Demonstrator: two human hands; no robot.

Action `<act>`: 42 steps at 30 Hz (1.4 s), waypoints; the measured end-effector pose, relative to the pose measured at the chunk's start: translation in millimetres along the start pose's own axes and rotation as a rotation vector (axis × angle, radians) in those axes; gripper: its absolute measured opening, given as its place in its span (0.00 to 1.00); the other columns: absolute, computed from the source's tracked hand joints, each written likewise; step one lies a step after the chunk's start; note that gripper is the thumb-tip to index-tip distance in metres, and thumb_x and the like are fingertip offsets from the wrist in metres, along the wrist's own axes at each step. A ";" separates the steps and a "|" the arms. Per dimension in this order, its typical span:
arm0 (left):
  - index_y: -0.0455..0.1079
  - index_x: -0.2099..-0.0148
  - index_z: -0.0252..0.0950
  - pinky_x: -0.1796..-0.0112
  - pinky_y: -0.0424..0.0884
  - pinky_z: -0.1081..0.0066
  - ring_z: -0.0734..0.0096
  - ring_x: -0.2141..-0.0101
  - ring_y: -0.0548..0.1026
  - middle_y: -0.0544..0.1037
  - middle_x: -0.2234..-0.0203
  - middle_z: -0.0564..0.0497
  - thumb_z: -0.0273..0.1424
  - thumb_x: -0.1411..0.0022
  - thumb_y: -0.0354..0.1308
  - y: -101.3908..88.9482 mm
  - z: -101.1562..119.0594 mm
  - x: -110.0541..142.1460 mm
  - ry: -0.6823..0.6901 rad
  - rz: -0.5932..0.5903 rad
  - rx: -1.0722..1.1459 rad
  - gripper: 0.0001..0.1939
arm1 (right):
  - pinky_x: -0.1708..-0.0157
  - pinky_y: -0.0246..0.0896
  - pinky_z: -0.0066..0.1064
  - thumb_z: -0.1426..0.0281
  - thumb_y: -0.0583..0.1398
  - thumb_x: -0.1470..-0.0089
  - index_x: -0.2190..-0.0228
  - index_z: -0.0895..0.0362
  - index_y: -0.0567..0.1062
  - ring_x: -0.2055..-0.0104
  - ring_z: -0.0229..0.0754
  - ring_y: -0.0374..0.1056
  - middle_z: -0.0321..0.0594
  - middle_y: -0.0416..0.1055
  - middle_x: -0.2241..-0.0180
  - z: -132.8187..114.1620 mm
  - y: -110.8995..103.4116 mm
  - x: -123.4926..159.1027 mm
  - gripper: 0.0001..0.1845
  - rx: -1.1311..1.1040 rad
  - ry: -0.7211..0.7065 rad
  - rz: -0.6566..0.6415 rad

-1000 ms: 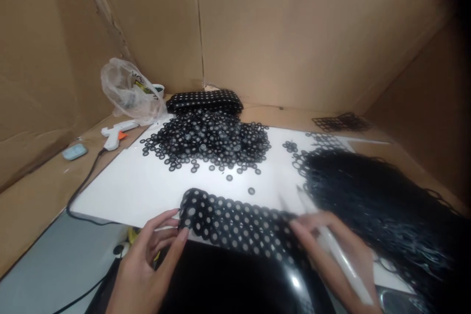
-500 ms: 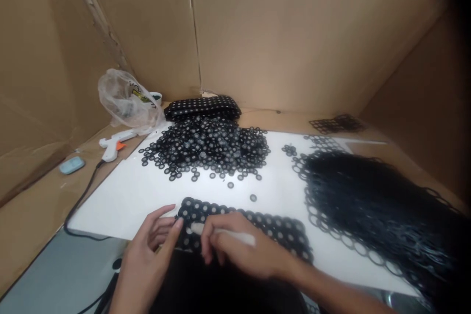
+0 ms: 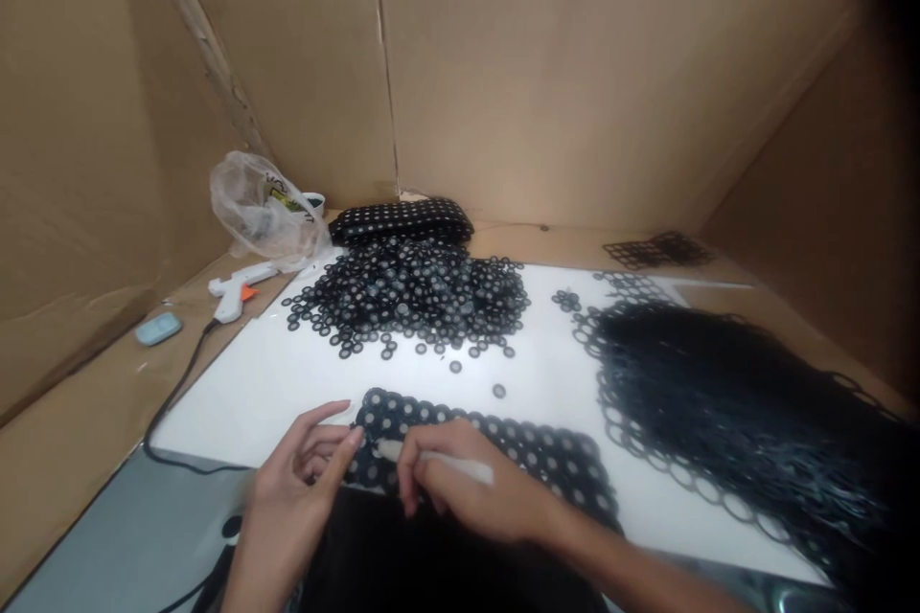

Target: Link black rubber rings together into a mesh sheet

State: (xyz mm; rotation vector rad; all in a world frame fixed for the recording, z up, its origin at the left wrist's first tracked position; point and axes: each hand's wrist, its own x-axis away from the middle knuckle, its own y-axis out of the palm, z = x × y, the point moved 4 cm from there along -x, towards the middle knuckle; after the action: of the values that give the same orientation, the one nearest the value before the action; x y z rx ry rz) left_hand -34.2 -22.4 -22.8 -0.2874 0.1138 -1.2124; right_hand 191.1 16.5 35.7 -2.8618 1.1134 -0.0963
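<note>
My hands meet at the left end of the dotted black strip (image 3: 503, 436) on the desk (image 3: 287, 383).
My left hand (image 3: 287, 479) curls by the edge, index finger extended, though whether it pinches anything I cannot tell; the white pen-like tool (image 3: 460, 467), gripped in my right hand (image 3: 481, 488), has moved from the strip's right side to this end, which, I judge, shifts the work here; black mesh (image 3: 711, 393) lies to the right.

Black strip (image 3: 575, 460) with pale dots, white board (image 3: 287, 383), blue case (image 3: 158, 329), orange trigger (image 3: 248, 292).
</note>
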 end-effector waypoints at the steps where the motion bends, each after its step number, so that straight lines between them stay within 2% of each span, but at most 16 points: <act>1: 0.77 0.43 0.37 0.66 0.81 0.70 0.61 0.65 0.85 0.86 0.63 0.46 0.51 0.44 0.75 0.1 -0.9 -0.6 0.001 0.007 0.013 0.34 | 0.68 0.62 0.24 0.78 0.53 0.41 0.70 0.57 0.77 0.72 0.35 0.68 0.35 0.77 0.71 1.1 0.0 0.2 0.13 -0.001 0.000 0.003; 13: 0.76 0.44 0.36 0.67 0.78 0.73 0.65 0.66 0.82 0.86 0.65 0.46 0.50 0.42 0.74 3.5 -1.6 0.2 0.022 0.005 0.082 0.32 | 0.70 0.60 0.24 0.77 0.53 0.41 0.70 0.57 0.77 0.73 0.35 0.67 0.34 0.77 0.71 4.5 1.0 -0.4 0.13 0.036 -0.001 0.018; 19: 0.76 0.45 0.37 0.65 0.79 0.74 0.67 0.66 0.82 0.85 0.66 0.48 0.49 0.41 0.73 6.4 4.1 4.6 0.033 0.021 0.113 0.29 | 0.67 0.62 0.24 0.77 0.53 0.36 0.68 0.57 0.79 0.71 0.34 0.68 0.33 0.76 0.71 4.1 1.1 0.5 0.15 0.121 -0.008 0.008; 24: 0.77 0.47 0.38 0.65 0.80 0.73 0.65 0.65 0.83 0.84 0.66 0.48 0.47 0.42 0.75 5.0 1.2 7.8 0.065 0.037 0.113 0.26 | 0.55 0.68 0.28 0.78 0.54 0.33 0.62 0.56 0.79 0.60 0.39 0.77 0.36 0.80 0.64 -2.6 6.8 -3.0 0.14 0.262 -0.133 -0.030; 26: 0.78 0.48 0.37 0.66 0.79 0.74 0.65 0.65 0.83 0.84 0.67 0.48 0.47 0.43 0.76 4.1 -0.7 7.2 0.068 0.051 0.114 0.27 | 0.52 0.69 0.29 0.77 0.54 0.33 0.59 0.56 0.80 0.58 0.40 0.78 0.37 0.81 0.61 -3.2 8.8 -5.2 0.15 0.266 -0.134 -0.043; 29: 0.78 0.50 0.36 0.66 0.80 0.73 0.64 0.65 0.83 0.85 0.67 0.47 0.49 0.44 0.75 3.6 -2.3 4.9 0.081 0.066 0.114 0.27 | 0.60 0.69 0.27 0.74 0.54 0.31 0.57 0.56 0.81 0.64 0.38 0.75 0.38 0.81 0.62 0.5 7.3 -5.9 0.14 0.155 -0.045 -0.044; 33: 0.78 0.50 0.36 0.64 0.80 0.73 0.63 0.64 0.83 0.84 0.67 0.46 0.49 0.42 0.74 2.8 -3.5 1.5 0.111 0.059 0.101 0.26 | 0.72 0.61 0.23 0.69 0.55 0.31 0.60 0.58 0.80 0.75 0.33 0.66 0.39 0.79 0.66 7.6 -2.0 4.2 0.13 -0.049 0.097 -0.016; 38: 0.76 0.46 0.36 0.62 0.78 0.71 0.64 0.63 0.81 0.82 0.64 0.47 0.50 0.37 0.70 1.6 -5.0 -1.7 0.154 -0.012 0.052 0.27 | 0.73 0.57 0.23 0.68 0.55 0.31 0.55 0.56 0.80 0.73 0.35 0.65 0.35 0.73 0.70 12.8 -15.0 25.0 0.13 -0.010 0.144 0.140; 40: 0.75 0.43 0.36 0.62 0.77 0.70 0.64 0.64 0.80 0.81 0.63 0.47 0.51 0.35 0.68 2.2 -3.9 -2.5 0.165 -0.049 0.024 0.28 | 0.73 0.57 0.24 0.67 0.55 0.31 0.58 0.56 0.80 0.74 0.35 0.64 0.33 0.69 0.72 14.6 -15.7 29.0 0.13 0.003 0.144 0.193; 42: 0.74 0.40 0.36 0.62 0.76 0.69 0.64 0.65 0.80 0.81 0.63 0.48 0.52 0.34 0.65 3.2 -0.5 -3.3 0.155 -0.091 -0.009 0.30 | 0.75 0.56 0.24 0.62 0.53 0.28 0.61 0.57 0.79 0.75 0.35 0.62 0.34 0.68 0.73 15.8 -15.0 29.3 0.18 -0.012 0.135 0.242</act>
State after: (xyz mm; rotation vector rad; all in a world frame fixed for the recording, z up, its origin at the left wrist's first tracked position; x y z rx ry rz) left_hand -32.6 -18.3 -24.3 -0.2078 0.2433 -1.3239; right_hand 224.0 8.4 22.3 -2.7389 1.4797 -0.2734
